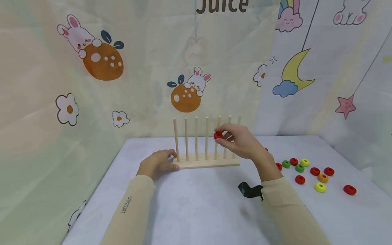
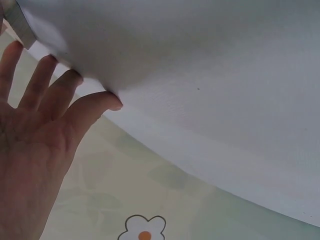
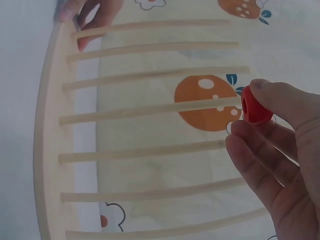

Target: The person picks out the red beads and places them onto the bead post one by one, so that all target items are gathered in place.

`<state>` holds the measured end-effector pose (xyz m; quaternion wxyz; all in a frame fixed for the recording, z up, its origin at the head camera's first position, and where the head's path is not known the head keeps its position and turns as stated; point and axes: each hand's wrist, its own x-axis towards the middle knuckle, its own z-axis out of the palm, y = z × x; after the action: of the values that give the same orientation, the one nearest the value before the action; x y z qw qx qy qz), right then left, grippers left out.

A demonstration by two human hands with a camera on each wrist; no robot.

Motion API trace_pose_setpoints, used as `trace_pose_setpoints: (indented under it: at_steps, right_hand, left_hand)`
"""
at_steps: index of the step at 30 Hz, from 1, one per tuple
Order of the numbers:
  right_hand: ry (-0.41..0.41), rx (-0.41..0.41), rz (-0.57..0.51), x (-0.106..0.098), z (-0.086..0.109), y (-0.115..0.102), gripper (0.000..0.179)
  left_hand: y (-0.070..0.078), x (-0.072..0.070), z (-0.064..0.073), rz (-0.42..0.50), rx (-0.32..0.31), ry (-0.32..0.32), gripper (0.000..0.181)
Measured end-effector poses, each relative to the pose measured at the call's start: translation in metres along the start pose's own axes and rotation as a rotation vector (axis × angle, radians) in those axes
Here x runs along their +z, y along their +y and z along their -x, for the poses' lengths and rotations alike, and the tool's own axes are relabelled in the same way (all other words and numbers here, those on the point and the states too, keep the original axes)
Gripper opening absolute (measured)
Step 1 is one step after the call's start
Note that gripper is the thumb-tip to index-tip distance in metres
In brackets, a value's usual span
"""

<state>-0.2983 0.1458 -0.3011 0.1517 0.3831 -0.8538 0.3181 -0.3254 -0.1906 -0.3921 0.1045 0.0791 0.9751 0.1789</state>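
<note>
A wooden peg rack (image 1: pixel 208 162) stands on the white table, with a row of several upright pegs (image 1: pixel 196 139). My left hand (image 1: pixel 157 163) grips the left end of its base, thumb in front; the base's end (image 2: pixel 20 25) shows at the upper left of the left wrist view. Between thumb and fingertips my right hand (image 1: pixel 240 139) pinches a red bead (image 1: pixel 218 135). In the right wrist view, this bead (image 3: pixel 257 106) appears beside a peg's tip, its hole facing the pegs. Whether it touches a peg I cannot tell. The right hand hides part of the rack's right side.
Loose red, green, yellow and orange beads (image 1: pixel 299 167) lie scattered on the table's right side, partly behind the right forearm. A black wrist camera (image 1: pixel 250 190) sticks out from the right wrist. A patterned cloth (image 1: pixel 147 85) hangs behind the table.
</note>
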Motion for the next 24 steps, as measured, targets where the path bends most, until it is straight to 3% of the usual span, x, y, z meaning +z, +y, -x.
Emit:
trace_pose_setpoints:
  at_steps: [5,12,18,24]
  right_hand:
    - [0.053,-0.018,-0.038,0.006,-0.01,-0.005,0.031]
    - [0.034,0.006,-0.106,0.019,-0.022,-0.014,0.033]
    - [0.041,-0.007,-0.101,0.026,-0.029,-0.019,0.035]
    - [0.038,-0.033,-0.091,0.028,-0.04,-0.028,0.034]
  left_hand:
    - [-0.003,0.001,0.002,0.02,0.008,0.001,0.051]
    - [-0.004,-0.001,0.006,0.032,-0.064,0.013,0.053]
    - [-0.002,0.002,-0.004,-0.023,-0.03,0.028,0.055]
    - [0.005,0.0,-0.001,-0.045,-0.111,0.025,0.056]
